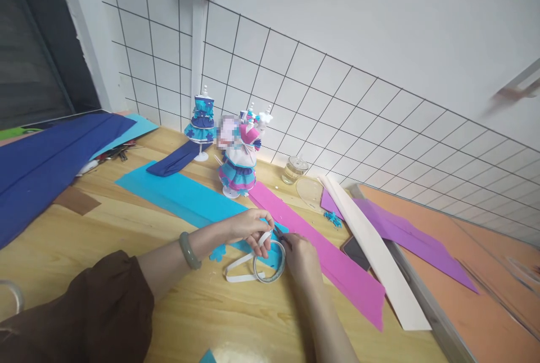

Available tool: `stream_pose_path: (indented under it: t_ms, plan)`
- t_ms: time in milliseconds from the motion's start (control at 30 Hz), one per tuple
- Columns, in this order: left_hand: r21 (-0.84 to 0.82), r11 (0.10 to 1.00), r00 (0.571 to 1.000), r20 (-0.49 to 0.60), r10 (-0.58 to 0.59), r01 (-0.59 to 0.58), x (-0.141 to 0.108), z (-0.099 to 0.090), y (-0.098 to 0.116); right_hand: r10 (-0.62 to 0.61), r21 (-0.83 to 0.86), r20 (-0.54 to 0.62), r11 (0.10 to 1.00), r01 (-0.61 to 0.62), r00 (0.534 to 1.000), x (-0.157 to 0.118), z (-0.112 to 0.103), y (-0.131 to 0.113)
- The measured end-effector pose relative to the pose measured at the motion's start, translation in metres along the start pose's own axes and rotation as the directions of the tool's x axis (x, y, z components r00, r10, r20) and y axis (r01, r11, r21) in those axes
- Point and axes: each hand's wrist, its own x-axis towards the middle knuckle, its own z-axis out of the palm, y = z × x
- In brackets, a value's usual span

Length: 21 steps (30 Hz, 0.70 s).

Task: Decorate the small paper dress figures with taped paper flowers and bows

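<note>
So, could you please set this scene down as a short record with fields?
Left hand: pinching a white strip
Right hand: holding a small dark-tipped tool, exact type unclear
Near the hands: ring-shaped roll, blue flower-shaped cutout
Sheets on the wooden table: bright blue sheet, pink sheet, among others
Further back: blue-dressed miniature mannequin, clear glass
Behind: black wire grid by the wall

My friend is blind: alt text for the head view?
A person's left hand holds a white strip, the right hand apparently scissors, over a wooden table with a tape roll, pink crepe paper and miniature dress forms.
</note>
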Motion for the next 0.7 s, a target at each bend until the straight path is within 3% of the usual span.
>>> stream_pose_path:
  t_ms: [100, 167, 300, 400, 500, 600, 700]
  plan:
    - [-0.035, 0.999, 0.999, 0.032, 0.002, -0.001, 0.000, -0.001, 0.000, 0.072, -0.061, -0.007, 0.996, -0.073, 0.997, 0.000, -0.004, -0.002]
    - [-0.062, 0.998, 0.998, 0.066, 0.000, 0.004, 0.001, -0.002, -0.001, 0.119, -0.013, -0.022, 0.993, -0.119, 0.993, 0.001, -0.006, 0.001]
    - [-0.057, 0.998, 0.996, 0.082, 0.017, -0.012, 0.001, -0.003, -0.003, 0.179, 0.385, 0.015, 0.907, -0.171, 0.984, 0.001, -0.012, 0.011]
    - [-0.010, 0.998, 0.997, 0.044, 0.059, -0.059, -0.001, -0.003, -0.004, 0.132, 0.590, 0.098, 0.791, -0.164, 0.986, -0.005, -0.025, 0.012]
    - [0.012, 0.998, 0.997, 0.031, 0.068, -0.068, -0.001, -0.003, -0.005, 0.024, 0.683, 0.254, 0.704, -0.197, 0.967, -0.012, -0.041, 0.008]
    - [0.028, 0.997, 0.997, 0.043, 0.064, -0.066, -0.001, -0.003, -0.006, -0.063, 0.689, 0.349, 0.693, -0.210, 0.935, -0.017, -0.050, 0.004]
    - [0.043, 0.997, 0.996, 0.056, 0.067, -0.069, -0.001, -0.002, -0.005, -0.107, 0.678, 0.352, 0.715, -0.174, 0.930, -0.018, -0.049, 0.002]
